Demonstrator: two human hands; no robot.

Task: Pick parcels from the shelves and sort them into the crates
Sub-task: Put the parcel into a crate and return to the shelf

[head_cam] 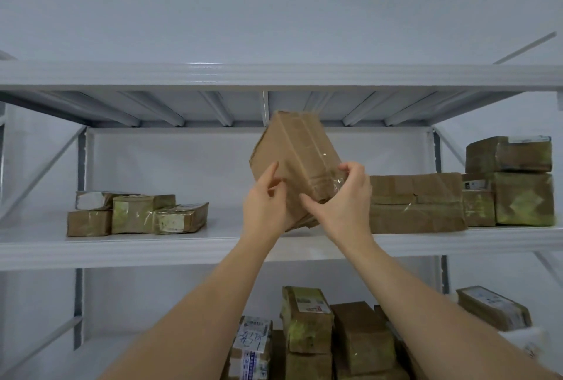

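A brown cardboard parcel [295,154] wrapped in clear tape is tilted up above the middle shelf [182,245], its lower end near the shelf's front edge. My left hand [264,201] holds its lower left side, with the fingers curled against the cardboard. On the lower right corner my right hand [344,201] grips the parcel, thumb underneath and fingers over the taped edge. No crate is in view.
Three small parcels [137,215] sit at the shelf's left. A wide flat box [416,201] and stacked parcels [511,181] fill the right. Several more parcels [307,334] stand on the lower shelf. The upper shelf's underside [265,105] hangs just above the held parcel.
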